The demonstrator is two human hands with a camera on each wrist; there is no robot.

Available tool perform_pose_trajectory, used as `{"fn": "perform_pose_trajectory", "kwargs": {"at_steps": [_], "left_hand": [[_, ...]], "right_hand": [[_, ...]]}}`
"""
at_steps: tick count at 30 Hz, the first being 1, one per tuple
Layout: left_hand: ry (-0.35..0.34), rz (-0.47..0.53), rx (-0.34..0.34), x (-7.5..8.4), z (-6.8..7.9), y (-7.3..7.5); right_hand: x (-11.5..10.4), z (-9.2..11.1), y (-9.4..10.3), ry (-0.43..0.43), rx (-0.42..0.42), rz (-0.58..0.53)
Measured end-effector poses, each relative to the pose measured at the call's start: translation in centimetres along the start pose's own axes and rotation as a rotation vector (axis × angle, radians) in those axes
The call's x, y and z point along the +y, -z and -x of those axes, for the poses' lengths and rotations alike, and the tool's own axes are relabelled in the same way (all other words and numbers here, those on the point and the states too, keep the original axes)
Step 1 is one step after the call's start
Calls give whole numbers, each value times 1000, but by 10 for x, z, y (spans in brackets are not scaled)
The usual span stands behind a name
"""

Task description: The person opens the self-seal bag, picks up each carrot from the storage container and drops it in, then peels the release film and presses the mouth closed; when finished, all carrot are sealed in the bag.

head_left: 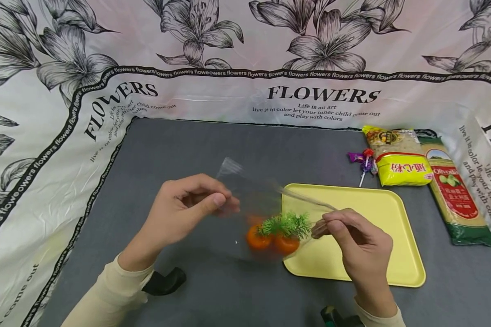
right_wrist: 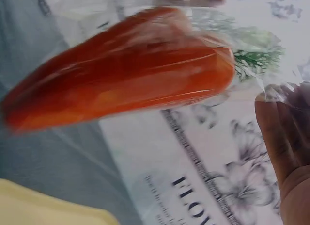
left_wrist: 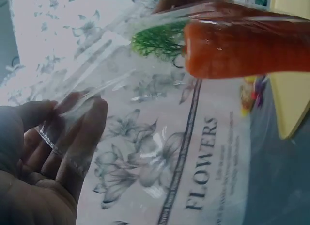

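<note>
A clear plastic bag (head_left: 230, 167) hangs in the air between both hands, over the left part of the yellow tray (head_left: 405, 240). Inside lie at least two orange carrots (head_left: 286, 244) with feathery green tops (head_left: 288, 224); their tops face the bag's upper side. My left hand (head_left: 188, 209) pinches one side of the bag's edge between thumb and fingers, as the left wrist view also shows. On the other side, my right hand (head_left: 362, 247) pinches the opposite edge. In the right wrist view the carrots (right_wrist: 131, 79) are seen lengthwise through the film.
Right of the hands, a yellow pasta bag (head_left: 403, 159) and a red-and-green packet (head_left: 458, 195) lie on the grey table (head_left: 180, 145). Wrapped lollipops (head_left: 366, 162) sit beside them. Dark objects (head_left: 165, 281) appear near the left wrist. A flower-printed sheet (head_left: 212, 97) borders the table.
</note>
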State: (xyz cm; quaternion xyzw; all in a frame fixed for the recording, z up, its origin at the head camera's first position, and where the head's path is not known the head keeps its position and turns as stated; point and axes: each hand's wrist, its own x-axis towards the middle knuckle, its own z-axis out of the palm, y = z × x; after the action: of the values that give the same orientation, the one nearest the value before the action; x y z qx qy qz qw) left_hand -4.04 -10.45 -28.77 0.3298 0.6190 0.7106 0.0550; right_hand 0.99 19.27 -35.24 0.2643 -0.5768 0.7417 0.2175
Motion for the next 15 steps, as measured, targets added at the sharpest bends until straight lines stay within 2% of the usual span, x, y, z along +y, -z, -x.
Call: {"fn": "perform_pose_trajectory", "kwargs": {"at_steps": [3,6,8,10,13,15], "left_hand": [[40,122,3,-17,11,1],[152,184,48,-42,21,3],[253,193,85,-62,25,4],[365,184,104,-84,29,7],[492,150,70,-115,35,12],[530,121,19,-130,36,16]], "right_hand": [[-9,-2,3,-38,-32,-118],[-9,-1,10,-171,-51,-161],[-1,1,16,-307,-56,-84],[11,5,22,-468,-60,40],[31,13,29,-663,-67,209],[41,18,33,-724,-89,272]]}}
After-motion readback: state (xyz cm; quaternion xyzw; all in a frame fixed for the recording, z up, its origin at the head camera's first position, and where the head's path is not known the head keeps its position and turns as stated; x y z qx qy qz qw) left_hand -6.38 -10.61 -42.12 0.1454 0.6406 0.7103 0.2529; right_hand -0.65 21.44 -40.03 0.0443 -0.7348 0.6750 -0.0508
